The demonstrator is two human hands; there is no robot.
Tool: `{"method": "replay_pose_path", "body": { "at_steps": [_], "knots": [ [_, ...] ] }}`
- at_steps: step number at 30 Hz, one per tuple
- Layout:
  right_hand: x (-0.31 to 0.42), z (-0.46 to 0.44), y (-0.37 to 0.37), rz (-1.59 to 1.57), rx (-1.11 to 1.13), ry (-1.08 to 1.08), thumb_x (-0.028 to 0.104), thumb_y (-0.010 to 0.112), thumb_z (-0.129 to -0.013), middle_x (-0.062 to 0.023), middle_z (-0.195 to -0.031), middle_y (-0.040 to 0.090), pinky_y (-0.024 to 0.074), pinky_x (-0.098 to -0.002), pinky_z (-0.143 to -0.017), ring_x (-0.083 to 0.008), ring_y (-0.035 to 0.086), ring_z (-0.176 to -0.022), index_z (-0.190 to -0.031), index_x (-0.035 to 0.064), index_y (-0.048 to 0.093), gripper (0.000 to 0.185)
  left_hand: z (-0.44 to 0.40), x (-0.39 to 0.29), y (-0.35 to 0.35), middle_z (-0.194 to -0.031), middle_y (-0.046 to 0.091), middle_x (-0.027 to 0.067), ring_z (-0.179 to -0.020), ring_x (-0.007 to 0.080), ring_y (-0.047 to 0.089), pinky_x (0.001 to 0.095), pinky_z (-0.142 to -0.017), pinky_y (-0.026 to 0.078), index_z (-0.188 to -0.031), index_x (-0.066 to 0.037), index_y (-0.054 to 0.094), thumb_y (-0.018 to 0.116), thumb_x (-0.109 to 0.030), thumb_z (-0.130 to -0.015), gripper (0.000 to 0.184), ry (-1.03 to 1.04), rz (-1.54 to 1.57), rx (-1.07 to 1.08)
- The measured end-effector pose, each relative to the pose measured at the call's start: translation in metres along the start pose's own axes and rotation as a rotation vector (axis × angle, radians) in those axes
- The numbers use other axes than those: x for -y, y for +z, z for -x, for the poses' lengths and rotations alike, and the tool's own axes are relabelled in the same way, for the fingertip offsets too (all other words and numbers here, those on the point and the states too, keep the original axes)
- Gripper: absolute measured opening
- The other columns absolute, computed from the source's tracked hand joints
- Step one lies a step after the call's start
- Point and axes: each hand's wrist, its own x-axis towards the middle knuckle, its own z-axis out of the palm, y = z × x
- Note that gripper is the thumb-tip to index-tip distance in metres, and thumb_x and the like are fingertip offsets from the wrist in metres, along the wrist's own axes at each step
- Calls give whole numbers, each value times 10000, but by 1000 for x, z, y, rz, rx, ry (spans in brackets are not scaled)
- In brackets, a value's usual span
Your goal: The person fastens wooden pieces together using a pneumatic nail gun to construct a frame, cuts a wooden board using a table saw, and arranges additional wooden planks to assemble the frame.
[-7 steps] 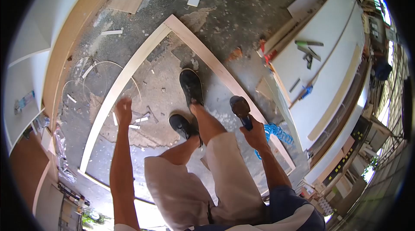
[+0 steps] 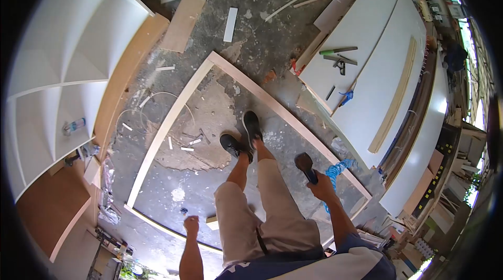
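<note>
My right hand (image 2: 322, 187) grips a dark air nail gun (image 2: 304, 163) by its handle, held in the air at my right side. A blue coiled air hose (image 2: 340, 167) hangs beside that hand. My left hand (image 2: 192, 225), its fingers curled in, is low in front of me with nothing visible in it. Around my feet lies a large frame of pale wooden strips (image 2: 277, 103) on the floor, its far corner pointing ahead. Both shoes (image 2: 251, 125) stand inside it. Neither hand touches the frame.
White shelving (image 2: 57, 83) stands at left with a plastic bottle (image 2: 75, 126) in it. White panels (image 2: 361, 60) on the right carry a green-handled tool (image 2: 338, 50) and a blue clamp (image 2: 346, 97). Loose boards (image 2: 183, 24) and offcuts (image 2: 230, 24) lie on the concrete.
My left hand has drawn back from the frame's left strip towards my body. The view has shifted, showing more shelving. My feet are now closer together; the nail gun stays in my right hand.
</note>
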Motion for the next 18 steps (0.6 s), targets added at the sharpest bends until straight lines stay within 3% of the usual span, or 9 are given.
{"method": "replay_pose_path", "body": {
  "at_steps": [3, 5, 6, 7, 10, 12, 15, 18],
  "knots": [
    [-27, 59, -11, 44, 101, 19, 200, 688, -759, -263, -936, 692, 510, -498, -820, -448, 659, -940, -1224, 30, 616, 501, 134, 5, -15, -656, 695, 58, -625, 148, 658, 319, -586, 515, -856, -86, 760, 710, -119, -786, 92, -60, -14, 71],
    [-49, 88, -8, 139, 19, -79, 153, 694, -772, -161, -683, 658, 508, -406, -534, -255, 659, -537, -1065, -21, 626, 348, 208, -5, -19, -698, 694, 98, -616, 160, 658, 297, -555, 526, -915, -20, 732, 720, -130, -830, 139, -241, 208, 29],
    [-46, 112, -17, 78, 47, -50, 159, 702, -763, -157, -680, 657, 508, -401, -516, -253, 660, -522, -1011, -26, 621, 319, 243, -1, -17, -714, 693, 112, -610, 166, 658, 292, -547, 532, -933, 3, 722, 722, -128, -839, 161, -296, 353, -23],
    [-47, 120, -21, 89, 102, -27, 159, 708, -761, -159, -695, 664, 515, -399, -512, -252, 669, -526, -993, -32, 627, 311, 263, 4, -7, -728, 692, 130, -599, 169, 657, 296, -541, 544, -949, 25, 710, 726, -142, -852, 194, -326, 374, -83],
    [-28, 156, -30, 107, 120, -130, 188, 727, -704, -180, -748, 678, 547, -440, -670, -302, 711, -722, -967, -32, 659, 350, 303, 28, 41, -720, 708, 89, -607, 151, 666, 314, -575, 556, -909, -28, 744, 731, -210, -839, 195, -308, 348, -167],
    [-58, 152, -17, 147, 145, -276, 140, 709, -736, -206, -752, 672, 544, -423, -525, -291, 685, -562, -1010, -71, 619, 357, 320, 40, 75, -743, 726, 91, -653, 185, 690, 350, -636, 562, -907, -73, 758, 745, -315, -814, 259, -312, 355, -214],
    [-62, 192, 0, 145, 170, -304, 148, 713, -729, -205, -797, 679, 534, -420, -518, -292, 690, -603, -1037, -65, 629, 384, 318, 57, 112, -942, 743, 146, -909, 304, 710, 412, -813, 552, -975, -103, 762, 737, -405, -812, 344, -230, 384, -195],
    [-90, 216, 5, 169, 160, -519, 184, 721, -699, -198, -810, 683, 533, -444, -645, -331, 694, -709, -1017, -70, 637, 416, 358, 39, 99, -985, 738, 169, -922, 320, 708, 411, -824, 549, -1027, -81, 745, 706, -387, -843, 359, -190, 452, -265]
  ]
}}
